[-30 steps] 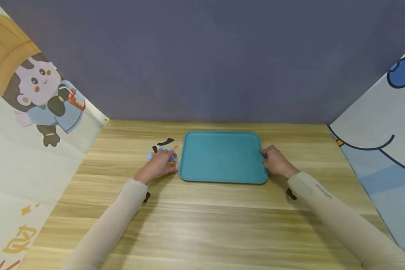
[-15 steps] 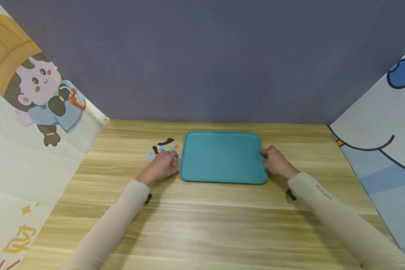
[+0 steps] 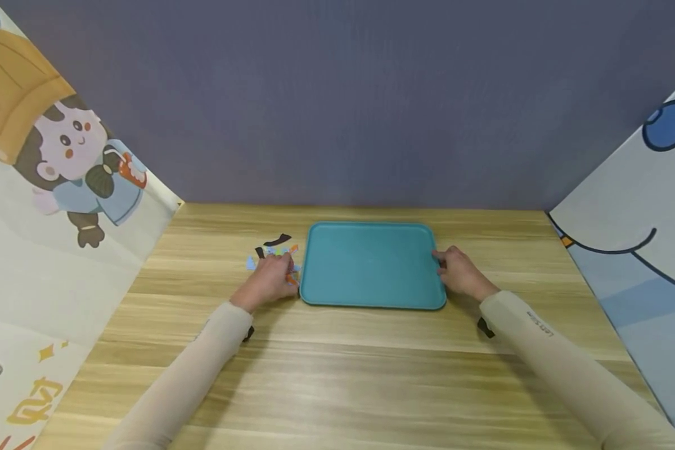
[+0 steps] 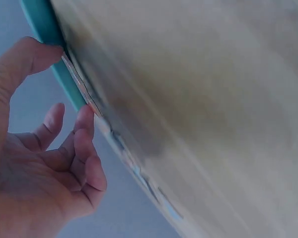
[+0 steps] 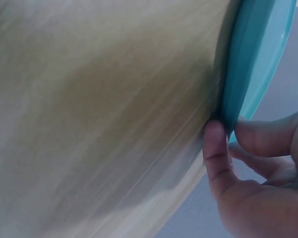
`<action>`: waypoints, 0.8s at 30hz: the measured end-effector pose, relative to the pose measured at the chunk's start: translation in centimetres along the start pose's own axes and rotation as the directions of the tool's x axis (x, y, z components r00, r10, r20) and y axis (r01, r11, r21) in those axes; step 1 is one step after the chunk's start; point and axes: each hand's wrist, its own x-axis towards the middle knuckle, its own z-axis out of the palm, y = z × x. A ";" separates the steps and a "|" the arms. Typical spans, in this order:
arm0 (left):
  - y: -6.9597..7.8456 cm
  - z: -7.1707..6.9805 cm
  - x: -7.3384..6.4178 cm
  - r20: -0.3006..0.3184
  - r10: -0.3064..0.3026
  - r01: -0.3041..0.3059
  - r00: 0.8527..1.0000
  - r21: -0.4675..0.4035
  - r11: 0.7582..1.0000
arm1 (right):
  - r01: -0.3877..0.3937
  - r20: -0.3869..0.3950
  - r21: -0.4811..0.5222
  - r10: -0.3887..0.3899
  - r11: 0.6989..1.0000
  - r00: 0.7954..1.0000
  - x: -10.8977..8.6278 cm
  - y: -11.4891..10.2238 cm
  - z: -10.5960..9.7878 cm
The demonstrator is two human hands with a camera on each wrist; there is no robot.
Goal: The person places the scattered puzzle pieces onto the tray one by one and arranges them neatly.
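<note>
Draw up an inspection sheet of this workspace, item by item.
Surface: light wood-grain tabletop.
Job's things: turquoise rectangular tray with rounded corners and a raised rim; small flat multicoloured pieces, material unclear, to its left.
Clutter: one flat black piece beside the beige right sleeve; another dark piece by the beige left sleeve, partly hidden.
Hands: left hand at the multicoloured pieces, beside the tray's left edge; right hand with thumb and finger at the tray's right edge.
Cables: nothing seen.
Surroundings: plain grey-blue panel behind; cartoon-printed panels on both sides.
</note>
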 end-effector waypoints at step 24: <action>1.0 -1.4 4.1 -0.040 0.079 -0.082 0.996 -0.069 0.994 | -0.003 -0.009 0.076 0.004 0.997 1.000 -0.4 0.5 0.2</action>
